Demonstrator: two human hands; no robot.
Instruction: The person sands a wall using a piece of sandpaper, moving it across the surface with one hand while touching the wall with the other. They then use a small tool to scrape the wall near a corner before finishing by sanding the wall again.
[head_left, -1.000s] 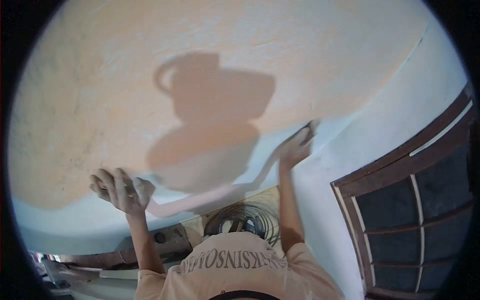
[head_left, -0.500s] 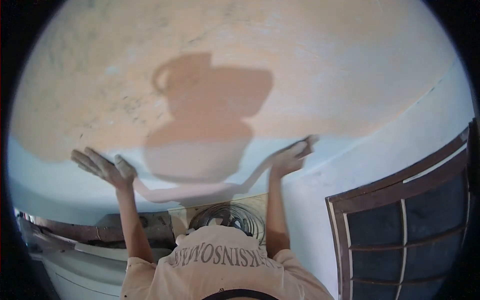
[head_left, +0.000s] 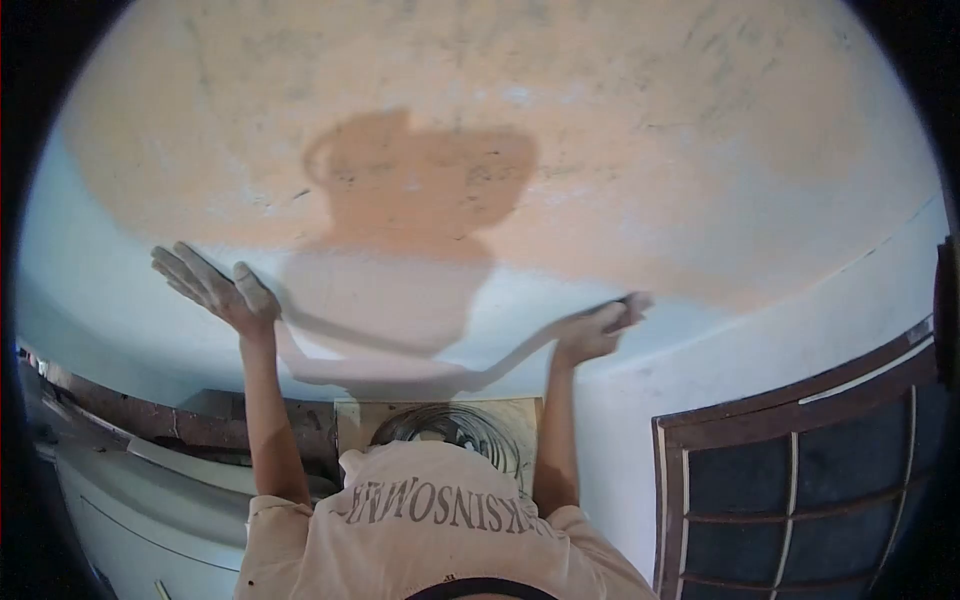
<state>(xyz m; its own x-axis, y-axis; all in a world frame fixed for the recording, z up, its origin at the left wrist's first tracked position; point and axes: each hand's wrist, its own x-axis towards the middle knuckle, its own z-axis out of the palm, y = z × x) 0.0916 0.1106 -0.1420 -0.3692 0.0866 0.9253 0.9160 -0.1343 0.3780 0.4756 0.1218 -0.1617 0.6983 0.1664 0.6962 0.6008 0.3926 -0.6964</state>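
Observation:
My left hand [head_left: 218, 290] lies flat on the wall [head_left: 620, 190], palm against it, its fingers and thumb spread. Dust greys the fingers. To the right, my right hand [head_left: 594, 330] is closed at the wall, with its fingers round a small, dark, flat piece [head_left: 634, 306] whose kind I cannot make out; the fingertips are blurred. The wall is patchy orange with dark marks in its upper part. A pale blue-white band runs lower down, and both hands are by the border between the two colours. My shadow falls between the hands.
A brown-framed window [head_left: 790, 500] with dark panes stands on the right. Below the wall, a coil of dark cable [head_left: 500, 440] lies behind my shirt [head_left: 450, 520]. At the lower left is a pale piece of furniture [head_left: 150, 510].
My left hand has moved up the wall, onto the edge of the orange area. The right hand has shifted slightly right and down in view. The camera's view has tilted a little.

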